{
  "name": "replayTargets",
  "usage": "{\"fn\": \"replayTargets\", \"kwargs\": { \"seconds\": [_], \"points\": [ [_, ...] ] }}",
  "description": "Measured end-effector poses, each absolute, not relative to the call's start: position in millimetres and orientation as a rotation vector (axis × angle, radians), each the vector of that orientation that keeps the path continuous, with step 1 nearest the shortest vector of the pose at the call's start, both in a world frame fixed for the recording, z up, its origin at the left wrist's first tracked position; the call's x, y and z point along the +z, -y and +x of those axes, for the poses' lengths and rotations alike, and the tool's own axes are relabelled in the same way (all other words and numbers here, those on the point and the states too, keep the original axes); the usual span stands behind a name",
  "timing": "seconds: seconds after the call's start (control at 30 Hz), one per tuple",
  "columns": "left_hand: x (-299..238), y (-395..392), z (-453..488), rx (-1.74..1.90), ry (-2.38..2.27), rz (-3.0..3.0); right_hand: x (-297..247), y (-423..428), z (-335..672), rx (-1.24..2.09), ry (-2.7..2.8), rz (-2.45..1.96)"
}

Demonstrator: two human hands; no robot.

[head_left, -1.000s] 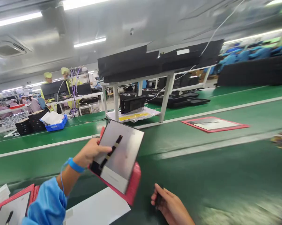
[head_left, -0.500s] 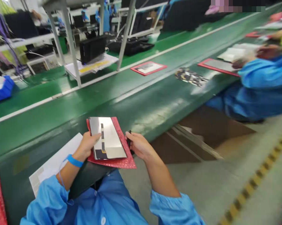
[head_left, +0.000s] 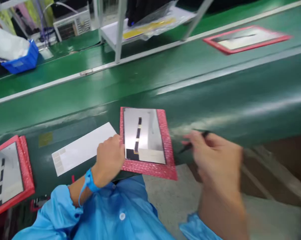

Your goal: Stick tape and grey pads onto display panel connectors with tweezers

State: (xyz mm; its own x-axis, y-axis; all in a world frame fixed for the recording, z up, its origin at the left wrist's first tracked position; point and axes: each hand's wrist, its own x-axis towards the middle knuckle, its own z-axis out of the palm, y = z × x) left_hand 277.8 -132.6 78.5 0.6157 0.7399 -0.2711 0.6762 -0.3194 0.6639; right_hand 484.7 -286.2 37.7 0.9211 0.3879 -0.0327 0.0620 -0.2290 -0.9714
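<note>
A flat screen panel (head_left: 150, 133) with a mirror-like back and a dark strip down it lies on a red bubble-wrap sheet (head_left: 168, 143) at the table's near edge. My left hand (head_left: 109, 156), with a blue wrist strap (head_left: 89, 180), is closed at the left edge of panel and wrap; its fingertips are hidden. To the right of the panel, apart from it, my right hand (head_left: 213, 156) is closed on a slim black pen-like tool (head_left: 187, 147), its tip pointing down and left. Motion blurs this hand.
A white paper sheet (head_left: 84, 148) with small labels lies left of the panel. Farther left, another panel (head_left: 6, 173) rests on red wrap. A red-bordered panel (head_left: 248, 39) lies at the back right. A shelf leg (head_left: 120, 31) and a blue bin (head_left: 22, 61) stand behind.
The view has turned left and down. The panel and its wrap now lie flatter. My right hand has moved away from the panel's right edge with the black tool; my left hand stays at its left edge.
</note>
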Motion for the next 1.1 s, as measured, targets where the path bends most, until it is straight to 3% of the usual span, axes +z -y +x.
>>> {"fn": "replayTargets", "kwargs": {
  "seconds": [0.07,0.2,0.37,0.5,0.6,0.73,0.9,1.1],
  "points": [
    [85.3,154.0,262.6,0.140,-1.001,2.076,56.2,282.1,458.7,0.240,0.362,-1.766],
    [93.3,176.8,229.1,0.292,-0.765,1.925,77.8,252.8,388.4,0.660,0.518,-1.464],
    [94.5,170.3,178.1,0.545,-1.051,1.687,84.2,208.7,337.6,0.939,0.763,-1.342],
    [93.1,122.6,122.0,0.674,-1.163,1.846,88.7,152.3,317.5,1.067,1.010,-1.275],
    [75.9,61.5,73.1,0.784,-1.433,2.148,77.6,92.2,290.3,1.056,0.958,-1.194],
    [37.8,7.7,31.5,0.548,-1.655,2.413,40.5,20.5,244.7,1.102,0.899,-1.110],
    [19.4,13.3,30.1,0.546,-1.606,2.444,2.3,-5.4,218.7,1.023,0.923,-1.153],
    [24.2,16.2,33.1,0.529,-1.568,2.394,2.3,5.0,229.1,0.919,1.046,-1.303]
  ]
}}
